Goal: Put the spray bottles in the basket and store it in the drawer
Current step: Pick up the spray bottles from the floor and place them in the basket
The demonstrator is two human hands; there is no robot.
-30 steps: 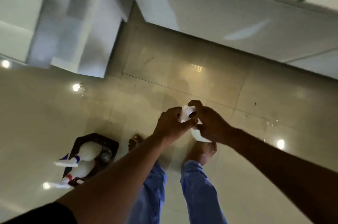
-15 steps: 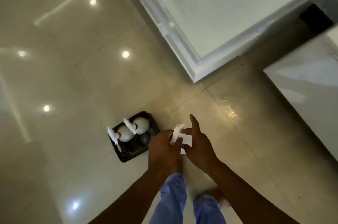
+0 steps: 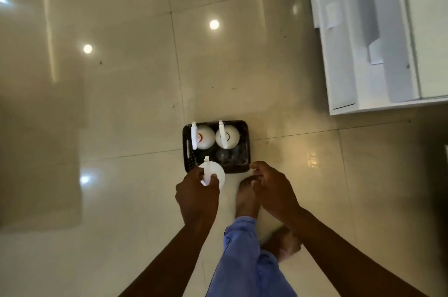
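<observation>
A dark woven basket [image 3: 244, 127] stands on the glossy tiled floor in front of my feet. Two white spray bottles stand upright in its far half, one with a red collar [image 3: 204, 137] on the left and one with a blue collar [image 3: 229, 137] on the right. My left hand [image 3: 196, 193] grips a third white spray bottle [image 3: 214, 173] by its trigger head, over the basket's near left corner. My right hand [image 3: 271, 187] hovers just right of it, fingers loosely curled, holding nothing. A dark round thing lies in the basket's near half, too dim to identify.
A white cabinet unit [image 3: 378, 37] with open compartments fills the upper right, its corner about a basket's length from the basket. My bare feet [image 3: 247, 197] and blue trouser legs are directly below the hands. Ceiling lights reflect in the tiles.
The view has swung so the basket is now straight ahead. My right hand has let go of the bottle; my left hand alone has carried it over the basket's near left corner.
</observation>
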